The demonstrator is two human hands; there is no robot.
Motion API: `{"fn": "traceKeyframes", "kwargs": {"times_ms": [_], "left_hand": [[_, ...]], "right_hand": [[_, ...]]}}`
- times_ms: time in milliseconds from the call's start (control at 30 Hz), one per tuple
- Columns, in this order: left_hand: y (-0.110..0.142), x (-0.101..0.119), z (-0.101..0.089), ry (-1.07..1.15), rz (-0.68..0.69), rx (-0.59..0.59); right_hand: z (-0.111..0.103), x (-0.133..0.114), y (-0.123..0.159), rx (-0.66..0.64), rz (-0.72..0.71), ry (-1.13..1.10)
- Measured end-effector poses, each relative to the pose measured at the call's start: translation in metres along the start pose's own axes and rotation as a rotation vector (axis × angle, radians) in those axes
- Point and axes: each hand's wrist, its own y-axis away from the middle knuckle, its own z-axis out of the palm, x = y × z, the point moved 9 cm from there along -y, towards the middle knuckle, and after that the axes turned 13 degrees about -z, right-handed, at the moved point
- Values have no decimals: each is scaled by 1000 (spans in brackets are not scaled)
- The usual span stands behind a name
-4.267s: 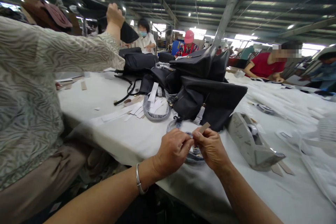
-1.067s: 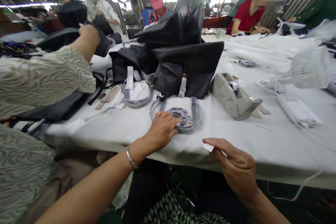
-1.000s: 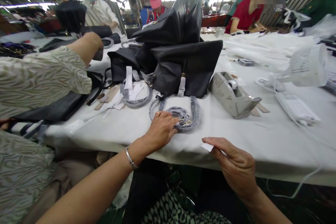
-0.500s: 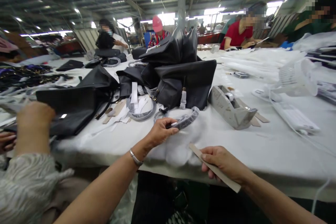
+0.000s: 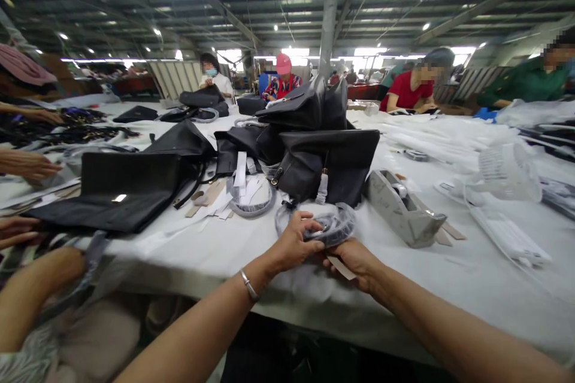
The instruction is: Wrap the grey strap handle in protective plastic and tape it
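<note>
My left hand (image 5: 294, 239) closes around a coiled grey bag strap (image 5: 335, 226), near the front edge of the white-covered tabletop (image 5: 449, 287) and just before a black leather handbag (image 5: 332, 169). The coil's long axis lies roughly sideways. My right hand (image 5: 354, 261) pinches a tan strip (image 5: 341, 267), its free end pointing down and rightward. A steady pinch would best suit so thin a strip.

Coiled grey strap (image 5: 331, 228), tan strip (image 5: 341, 268)
</note>
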Motion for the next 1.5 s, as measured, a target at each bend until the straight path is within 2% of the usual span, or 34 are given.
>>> {"fn": "traceKeyframes", "kwargs": {"times_ms": [167, 300, 400, 500, 567, 600, 667, 733, 800, 867, 967, 1033, 1100, 1267, 1433, 1500], "left_hand": [[3, 10, 12, -83, 64, -84], [4, 15, 16, -362, 110, -17], [8, 16, 27, -533, 188, -4], [16, 16, 41, -693, 286, -8], [20, 16, 47, -792, 349, -1], [22, 16, 49, -822, 373, 0], [24, 16, 51, -834, 403, -9], [24, 15, 48, -793, 402, -1], [23, 15, 44, -736, 381, 20], [22, 14, 41, -692, 360, 35], [21, 13, 41, -663, 339, 39], [18, 12, 41, -662, 314, 47], [16, 11, 41, -676, 288, 40], [11, 6, 44, -690, 224, -53], [11, 4, 48, -773, 271, -80], [10, 4, 48, -783, 269, -74]], "right_hand": [[-4, 11, 4, 36, 9, -35], [5, 2, 11, 6, -78, -99], [4, 6, 28, -23, -13, -98], [-10, 12, 55, -120, 134, 75], [-24, 9, 70, -239, 197, 339], [-33, 1, 71, -269, 160, 503], [-43, -31, 60, -241, -89, 795], [-39, -69, 45, -149, -454, 952], [-26, -84, 30, -155, -684, 981], [-15, -81, 12, -185, -752, 995], [-8, -66, -8, -261, -741, 1017], [-6, -57, -11, -332, -749, 1044], [-6, -54, -8, -357, -817, 1080], [-9, -51, 14, -305, -1099, 1065], [-5, -51, 27, -225, -1234, 1154], [-1, -53, 31, -238, -1270, 1184]]}}
